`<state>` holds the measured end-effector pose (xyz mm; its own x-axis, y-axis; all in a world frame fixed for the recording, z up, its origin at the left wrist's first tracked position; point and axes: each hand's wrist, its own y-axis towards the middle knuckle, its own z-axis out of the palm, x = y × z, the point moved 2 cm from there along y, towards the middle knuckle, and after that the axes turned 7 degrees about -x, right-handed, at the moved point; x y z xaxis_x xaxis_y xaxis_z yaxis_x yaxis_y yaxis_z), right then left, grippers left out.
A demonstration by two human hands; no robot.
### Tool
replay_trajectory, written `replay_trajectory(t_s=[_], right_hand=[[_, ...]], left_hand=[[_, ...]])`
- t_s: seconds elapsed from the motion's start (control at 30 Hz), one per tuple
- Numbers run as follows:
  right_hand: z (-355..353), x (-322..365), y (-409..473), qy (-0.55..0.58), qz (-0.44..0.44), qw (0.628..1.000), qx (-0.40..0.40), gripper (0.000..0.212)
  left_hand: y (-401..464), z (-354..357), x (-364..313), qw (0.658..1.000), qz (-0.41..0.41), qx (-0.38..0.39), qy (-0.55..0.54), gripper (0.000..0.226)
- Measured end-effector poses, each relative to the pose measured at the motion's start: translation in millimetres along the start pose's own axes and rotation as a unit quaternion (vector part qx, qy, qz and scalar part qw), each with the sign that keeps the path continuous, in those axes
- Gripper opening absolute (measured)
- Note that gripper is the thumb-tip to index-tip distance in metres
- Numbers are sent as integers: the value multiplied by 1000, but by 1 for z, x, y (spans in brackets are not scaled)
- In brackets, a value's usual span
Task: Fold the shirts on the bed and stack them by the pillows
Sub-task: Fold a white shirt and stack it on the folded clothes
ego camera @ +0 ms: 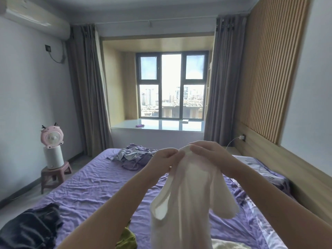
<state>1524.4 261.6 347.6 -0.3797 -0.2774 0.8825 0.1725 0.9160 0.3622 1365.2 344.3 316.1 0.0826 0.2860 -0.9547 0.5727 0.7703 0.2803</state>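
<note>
A white sleeveless shirt [185, 200] hangs in the air over the purple bed [89, 184]. My left hand [164, 159] pinches its top edge from the left. My right hand [208, 153] grips the same top edge from the right, close beside the left hand. The shirt's straps droop in loops below my hands. A crumpled lilac and white pile of clothes [133, 156] lies at the far end of the bed. A dark garment [30, 229] lies at the near left. A pillow [258, 168] in a floral purple case sits at the right by the headboard.
An olive-green garment [126, 239] and a cream one [228, 246] lie at the bottom edge. A pink fan on a white cylinder [53, 150] stands on a small stool [53, 175] left of the bed. A charger cable [233, 141] hangs from the wooden headboard wall.
</note>
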Motion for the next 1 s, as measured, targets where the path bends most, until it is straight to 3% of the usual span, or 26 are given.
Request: replay_trajectory(t_s=[0.17, 0.3, 0.47, 0.6, 0.7, 0.83, 1.0], right_hand=[[-17, -1, -9, 0, 0, 1000, -4, 18], [-14, 2, -13, 13, -15, 1000, 1, 18], [-13, 7, -17, 3, -16, 1000, -12, 13], [-7, 7, -22, -18, -6, 999, 29, 13], [-3, 9, -23, -5, 6, 999, 34, 17], [-2, 20, -23, -61, -13, 996, 59, 18], [-12, 30, -9, -133, -89, 984, -75, 17]], left_hand=[[-2, 0, -12, 997, 9, 35, -75, 14], [-4, 3, -18, 999, 43, 21, -14, 12], [-9, 0, -23, 998, 56, 22, -14, 12], [-12, 3, -22, 998, 63, -1, 18, 22], [-13, 4, -24, 998, 55, -20, 1, 10], [-17, 1, -28, 999, 39, -29, 21, 19], [-48, -19, 2, 993, -47, 68, 85, 33]])
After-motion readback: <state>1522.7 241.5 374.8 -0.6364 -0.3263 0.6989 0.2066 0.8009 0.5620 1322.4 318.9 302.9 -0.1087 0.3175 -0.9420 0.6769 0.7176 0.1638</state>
